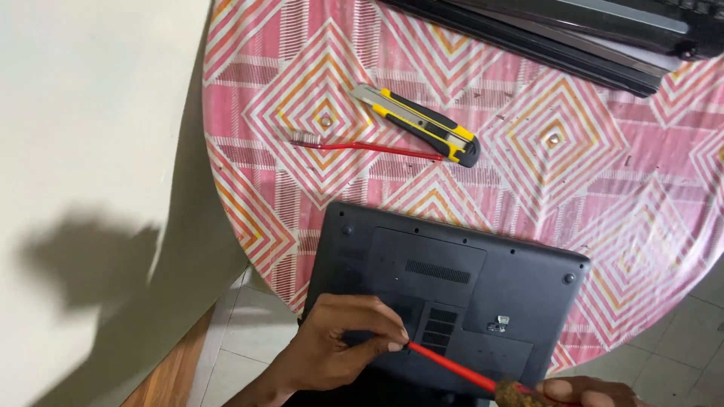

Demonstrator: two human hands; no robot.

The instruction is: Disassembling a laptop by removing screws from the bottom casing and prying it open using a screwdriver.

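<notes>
Pinching the tip of a red-shafted screwdriver (pixel 452 367) between thumb and fingers, the left hand (pixel 343 343) rests on the upturned black laptop (pixel 483 283) at the near edge of the table (pixel 641 196); the right hand (pixel 584 392), mostly out of frame, closes on the tool's handle at the near right. Farther off lie a red toothbrush (pixel 362 145) and, touching it, a yellow-black utility knife (pixel 418 124), with another dark laptop (pixel 573 34) at the far right
</notes>
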